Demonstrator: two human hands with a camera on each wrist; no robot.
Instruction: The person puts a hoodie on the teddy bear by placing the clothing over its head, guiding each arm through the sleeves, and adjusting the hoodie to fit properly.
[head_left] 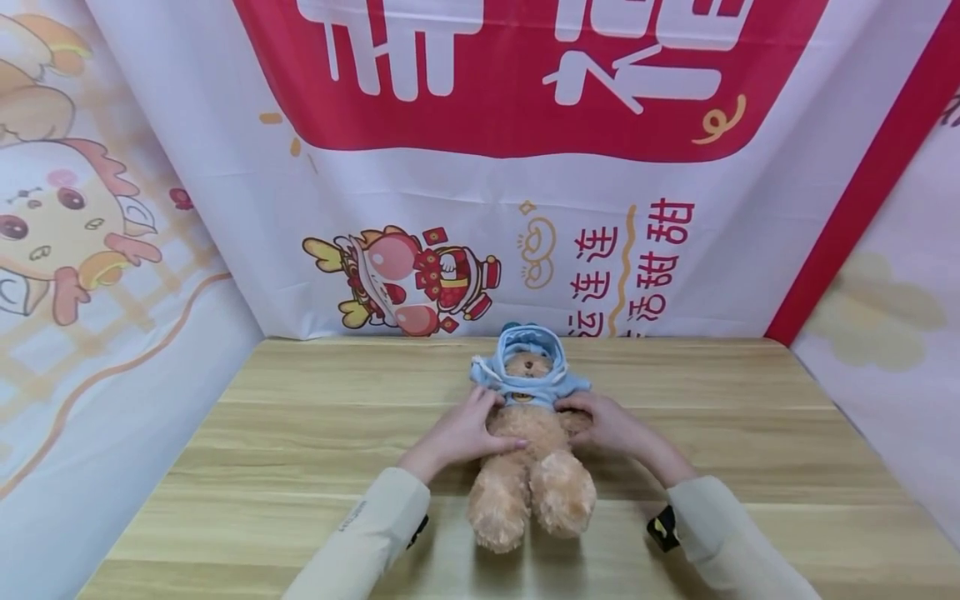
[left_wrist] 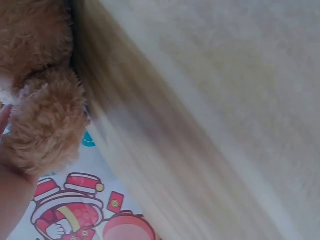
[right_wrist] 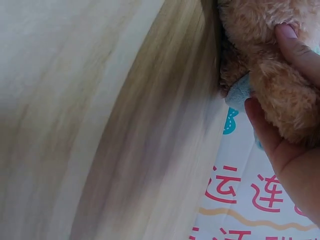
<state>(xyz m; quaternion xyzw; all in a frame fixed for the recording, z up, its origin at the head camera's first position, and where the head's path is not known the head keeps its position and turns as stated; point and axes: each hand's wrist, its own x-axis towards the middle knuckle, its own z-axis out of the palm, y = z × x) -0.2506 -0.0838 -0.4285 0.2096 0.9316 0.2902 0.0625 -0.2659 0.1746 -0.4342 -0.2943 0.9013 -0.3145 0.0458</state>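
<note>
A tan plush teddy bear (head_left: pixel 530 429) lies on its back on the table, feet toward me. It wears a light blue hoodie (head_left: pixel 525 385), bunched up on the chest with the hood around the head. My left hand (head_left: pixel 477 427) grips the bear's side, thumb across the belly and fingers at the hoodie's hem. On the other side my right hand (head_left: pixel 609 423) holds the bear's arm, thumb and fingers around it. The right wrist view shows that arm's fur (right_wrist: pixel 282 95) between thumb and fingers. In the left wrist view, most of my left hand (left_wrist: pixel 12 200) is out of frame.
The wooden table (head_left: pixel 315 467) extends around the bear to a printed cloth backdrop (head_left: pixel 480 183) at its far edge. More printed cloth hangs at the left and right sides. A black strap (head_left: pixel 663 530) shows below my right sleeve.
</note>
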